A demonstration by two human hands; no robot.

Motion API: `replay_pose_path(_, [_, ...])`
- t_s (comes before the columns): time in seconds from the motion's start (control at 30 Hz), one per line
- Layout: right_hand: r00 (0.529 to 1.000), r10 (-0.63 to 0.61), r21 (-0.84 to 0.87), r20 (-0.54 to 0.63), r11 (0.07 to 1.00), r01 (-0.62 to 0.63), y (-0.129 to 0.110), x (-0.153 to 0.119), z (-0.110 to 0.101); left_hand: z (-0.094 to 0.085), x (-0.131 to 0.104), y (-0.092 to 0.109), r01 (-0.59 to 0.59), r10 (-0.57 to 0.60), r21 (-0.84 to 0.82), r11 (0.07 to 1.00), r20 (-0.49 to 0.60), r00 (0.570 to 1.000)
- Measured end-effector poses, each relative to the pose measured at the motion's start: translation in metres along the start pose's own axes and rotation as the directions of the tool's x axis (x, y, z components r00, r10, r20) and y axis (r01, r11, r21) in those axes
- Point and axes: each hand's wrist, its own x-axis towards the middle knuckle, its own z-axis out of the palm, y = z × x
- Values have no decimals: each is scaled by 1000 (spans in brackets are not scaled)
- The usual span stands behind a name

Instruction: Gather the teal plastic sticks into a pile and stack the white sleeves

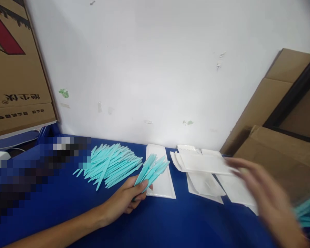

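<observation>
My left hand (135,194) is closed around a fanned bunch of turquoise plastic knife-shaped sticks (153,168), their blades pointing up and to the right. The bunch is above a white padded envelope (161,187) lying flat on the blue table. To its left lies a large loose heap of the same turquoise sticks (111,162). My right hand (266,189) is blurred, its fingers stretched out toward a pile of white envelopes (204,162). Whether the fingertips touch the pile is hard to make out.
The blue table (155,224) runs up to a white wall (155,69). A printed cardboard box (18,75) stands at the left, with cardboard (263,158) at the right. More turquoise sticks (308,210) show at the right edge. A pixelated area covers the table's left side.
</observation>
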Motion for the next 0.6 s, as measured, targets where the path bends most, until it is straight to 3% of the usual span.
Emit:
replay_pose_path(0.07, [978,10,153,209,987,-43,-27,7,43,-1,1,-3,2,-2,-12,1000,-8,1000])
replay_pose_path(0.13, [913,-11,195,407,978,-75,-54,10,82,-2,1,-4,0,0,-16,1000,3,1000])
replay_pose_path(0.2, [864,-65,258,499,963,-77,-74,12,109,-1,0,-3,0,0,-6,1000,14,1000])
replay_pose_path(0.3, [881,-161,374,445,927,-20,-89,13,133,1,-3,1,18,-18,13,1000,-2,1000])
replay_pose_path(0.4, [921,-140,481,364,875,-58,-90,13,145,2,-4,5,27,-27,24,999,-6,1000])
replay_pose_path(0.5, [929,-89,527,359,841,-124,-87,10,147,2,-3,6,-9,7,72,997,23,1000])
replay_pose_path(0.6, [936,-97,543,337,833,-109,-84,4,144,0,-2,5,-3,-3,121,993,44,999])
